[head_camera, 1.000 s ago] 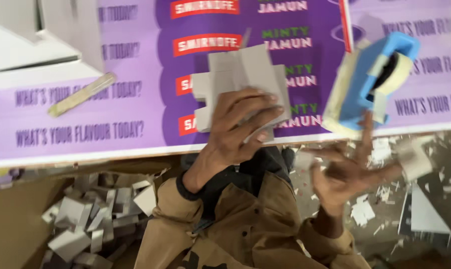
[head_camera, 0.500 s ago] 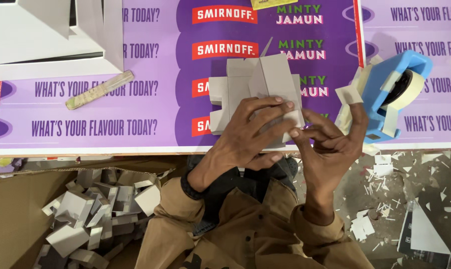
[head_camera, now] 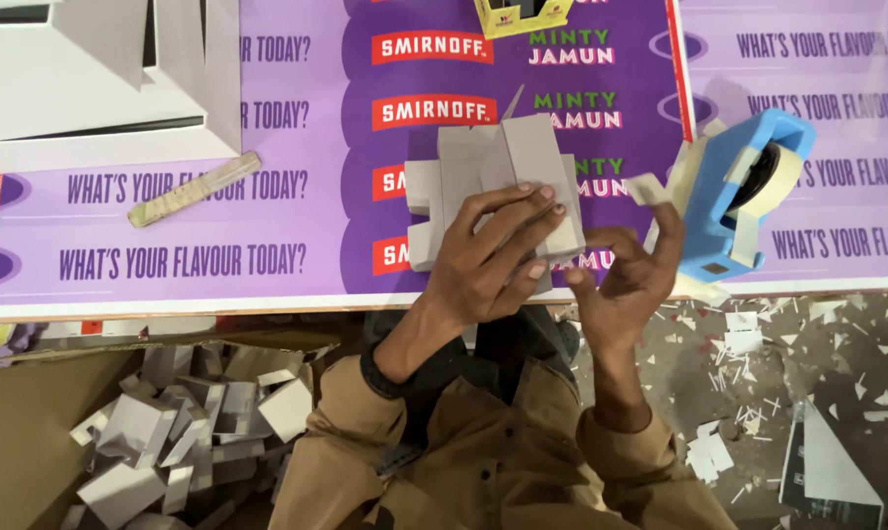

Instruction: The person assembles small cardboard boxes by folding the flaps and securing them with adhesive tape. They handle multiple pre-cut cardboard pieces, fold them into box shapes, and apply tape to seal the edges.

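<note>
My left hand (head_camera: 493,255) grips a grey folded cardboard piece (head_camera: 503,162) with several flaps and holds it over a purple printed sheet (head_camera: 189,226) on the table. My right hand (head_camera: 621,280) is just to its right, fingers spread, with a short piece of pale tape (head_camera: 648,188) stuck to a raised fingertip. A blue tape dispenser (head_camera: 733,196) with a cream tape roll stands on the table right beside that hand, not touched by it.
White boxes (head_camera: 101,88) lie at the table's far left, and a flat wooden stick (head_camera: 194,188) lies beside them. A yellow box (head_camera: 521,15) sits at the top edge. A brown carton (head_camera: 169,432) holds several grey cardboard pieces. Paper scraps (head_camera: 807,373) litter the floor at the right.
My right hand left the underside of the tape dispenser and came toward the cardboard with a piece of tape on its fingertip. My left hand kept hold of the cardboard.
</note>
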